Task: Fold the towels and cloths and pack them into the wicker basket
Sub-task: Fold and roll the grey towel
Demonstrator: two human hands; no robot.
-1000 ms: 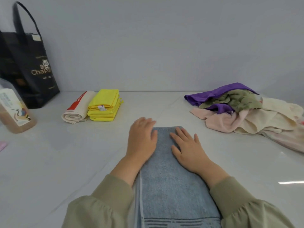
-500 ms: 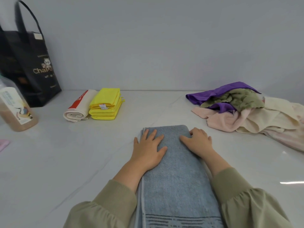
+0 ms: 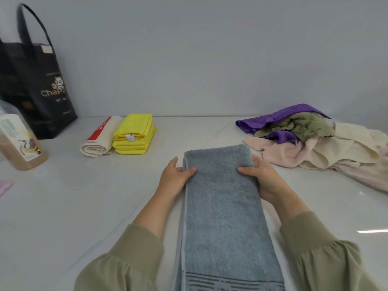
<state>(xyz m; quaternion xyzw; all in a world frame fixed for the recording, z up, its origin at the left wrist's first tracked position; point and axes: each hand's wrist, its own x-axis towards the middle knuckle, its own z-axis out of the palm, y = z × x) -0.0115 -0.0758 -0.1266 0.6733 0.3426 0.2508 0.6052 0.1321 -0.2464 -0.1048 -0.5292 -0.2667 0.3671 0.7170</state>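
grey towel [image 3: 222,198], far end pinched between fingers [image 3: 190,170]

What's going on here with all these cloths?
A person is folding laundry on a white table. Both hands grip the far end of a long blue-grey towel, the left hand at its left edge and the right hand at its right edge, thumbs on top. Two pieces are already done: a rolled white-and-red cloth and a folded yellow stack beside it. An unfolded heap of purple, green, pink and cream waits on the right. No wicker basket is in view.
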